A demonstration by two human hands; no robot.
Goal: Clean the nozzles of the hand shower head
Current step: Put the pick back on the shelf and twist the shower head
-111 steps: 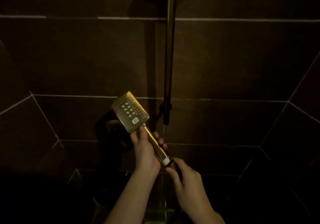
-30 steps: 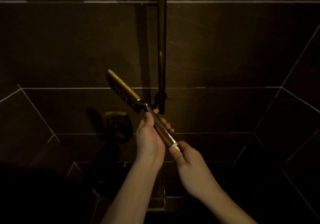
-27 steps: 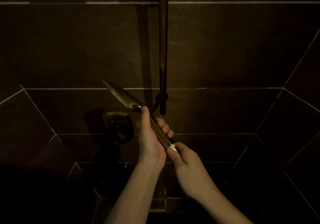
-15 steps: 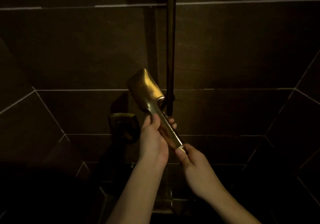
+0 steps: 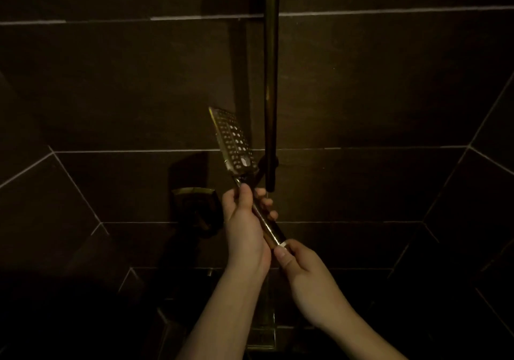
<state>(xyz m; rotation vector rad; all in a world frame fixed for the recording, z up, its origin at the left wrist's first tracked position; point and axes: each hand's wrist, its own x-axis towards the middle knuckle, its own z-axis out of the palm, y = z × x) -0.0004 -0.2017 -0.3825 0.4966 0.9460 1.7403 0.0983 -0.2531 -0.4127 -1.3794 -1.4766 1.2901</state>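
Note:
A gold hand shower head [image 5: 233, 140], flat and rectangular, points up and to the left in the dim light, its nozzle face partly turned toward me. My left hand [image 5: 244, 220] is wrapped round the upper part of its slim handle [image 5: 268, 227]. My right hand [image 5: 303, 273] pinches the bottom end of the handle at a pale ring [image 5: 284, 244]. Whatever joins the handle below my right hand is hidden.
A dark vertical rail [image 5: 271, 81] runs down the brown tiled wall just right of the shower head, ending in a bracket [image 5: 267, 165]. A brass wall fitting [image 5: 196, 209] sits left of my hands. Below them a metal fixture [image 5: 262, 332] shows faintly.
The shower head has been twisted about its handle: half a second ago its smooth back faced me, now the nozzle face shows. Both hands stay at the handle.

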